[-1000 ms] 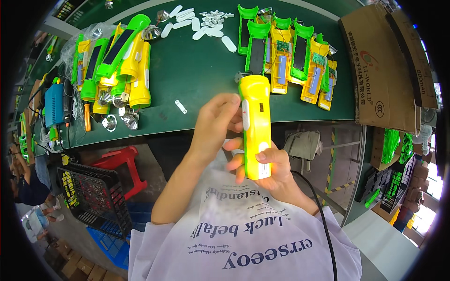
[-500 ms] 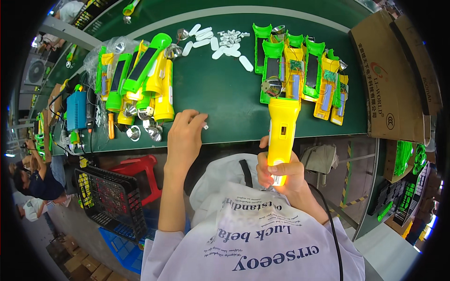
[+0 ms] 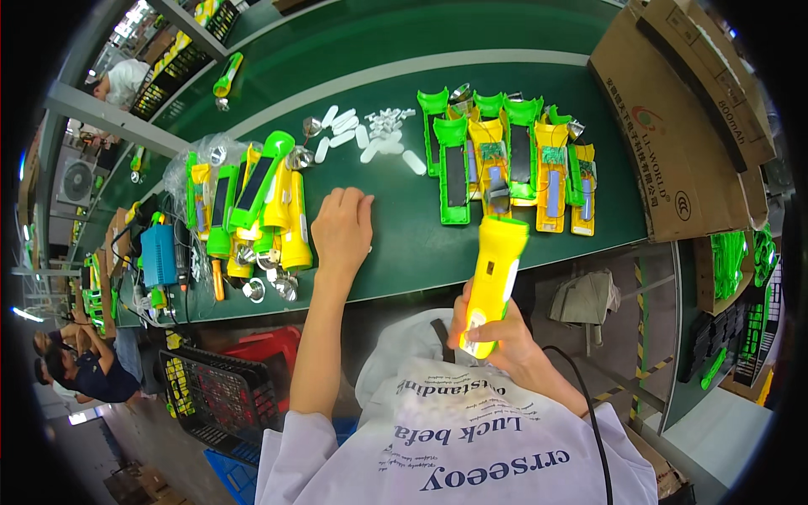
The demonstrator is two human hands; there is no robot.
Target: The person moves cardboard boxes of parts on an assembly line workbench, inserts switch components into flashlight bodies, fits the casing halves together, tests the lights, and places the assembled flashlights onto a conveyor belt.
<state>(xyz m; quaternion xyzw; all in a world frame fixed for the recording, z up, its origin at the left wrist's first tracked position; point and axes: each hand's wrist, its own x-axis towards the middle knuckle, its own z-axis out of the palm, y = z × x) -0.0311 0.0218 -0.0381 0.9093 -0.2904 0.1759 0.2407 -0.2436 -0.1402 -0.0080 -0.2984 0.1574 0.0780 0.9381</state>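
Flashlight (image 3: 492, 278) upright in right hand (image 3: 497, 337), head toward belt.

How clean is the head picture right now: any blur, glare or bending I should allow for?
Head view: sharp at centre, with the yellow flashlight in the right hand and the left hand crisp; the green table's edges bow toward the black rim; bright overhead light, soft shadows, little glare.

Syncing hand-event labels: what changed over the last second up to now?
The left hand let go of the yellow flashlight and moved out left onto the green table, palm down beside the pile of yellow-green flashlights. The right hand kept its grip low on the flashlight body, now holding it alone. The row of open green and yellow housings stayed put.
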